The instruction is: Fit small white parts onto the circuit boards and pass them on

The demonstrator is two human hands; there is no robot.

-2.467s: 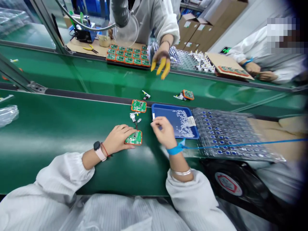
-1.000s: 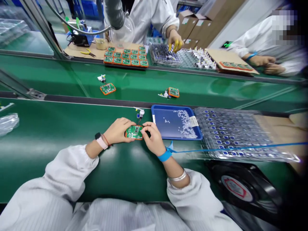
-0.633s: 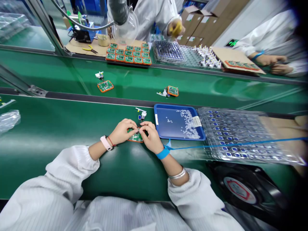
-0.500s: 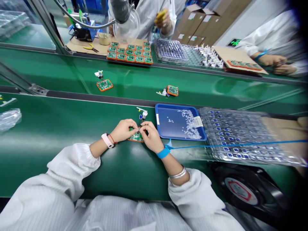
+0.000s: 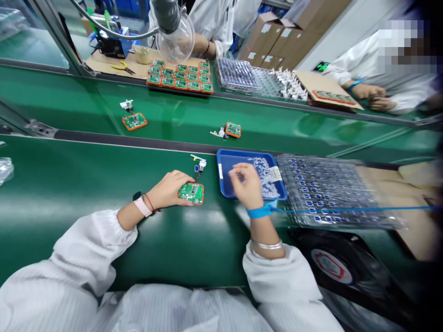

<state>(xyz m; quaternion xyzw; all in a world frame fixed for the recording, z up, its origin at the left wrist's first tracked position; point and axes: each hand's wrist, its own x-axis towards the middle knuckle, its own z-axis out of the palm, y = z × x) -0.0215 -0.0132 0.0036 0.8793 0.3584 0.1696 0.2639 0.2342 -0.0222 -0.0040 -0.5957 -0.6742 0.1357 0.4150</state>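
The circuit board (image 5: 190, 193) is kept flat on the belt by the left hand (image 5: 168, 189), laid against its edge. The right hand (image 5: 244, 180) is pinched above the blue tray (image 5: 219, 173); whether a piece is held cannot be told.

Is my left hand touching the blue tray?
No, the left hand is on the green circuit board, apart from the blue tray.

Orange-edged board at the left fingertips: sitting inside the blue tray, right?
No. The head view shows the orange-edged circuit board outside the blue tray, to its left, lying on the green conveyor belt. It is at the fingertips of the left hand, as you said.
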